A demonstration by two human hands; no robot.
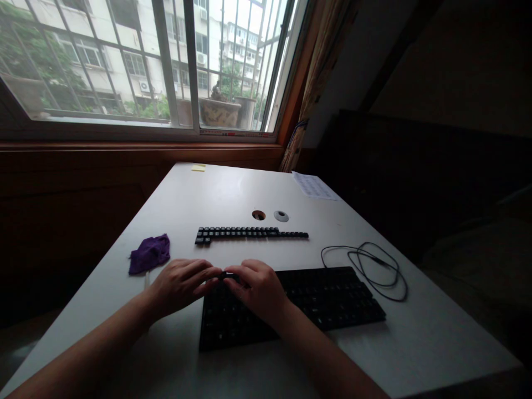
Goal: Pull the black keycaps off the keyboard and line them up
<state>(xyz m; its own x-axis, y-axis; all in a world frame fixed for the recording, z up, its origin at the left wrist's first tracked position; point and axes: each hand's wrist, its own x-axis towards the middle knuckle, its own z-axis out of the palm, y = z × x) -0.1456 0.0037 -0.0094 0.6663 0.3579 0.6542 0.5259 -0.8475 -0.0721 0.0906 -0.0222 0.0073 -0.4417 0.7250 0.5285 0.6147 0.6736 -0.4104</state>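
Observation:
Over the upper left corner of a black keyboard [332,293], both my hands meet at the fingertips. Between them is a small black keycap [223,275], mostly covered by the fingers. My left hand [180,284] pinches it from the left, and my right hand [258,285] closes on it from the right. Beyond the keyboard, several loose black keycaps [236,233] lie lined up in rows. A crumpled purple cloth [149,254] rests left of my left hand, with a thin pale stick [147,279] partly hidden by that hand.
A black cable [378,260] lies coiled at the right of the white table [224,194]. Farther back are a round hole [258,215], its grey cover [281,216], a printed sheet [315,185] and a yellow note [198,167]. A barred window stands behind.

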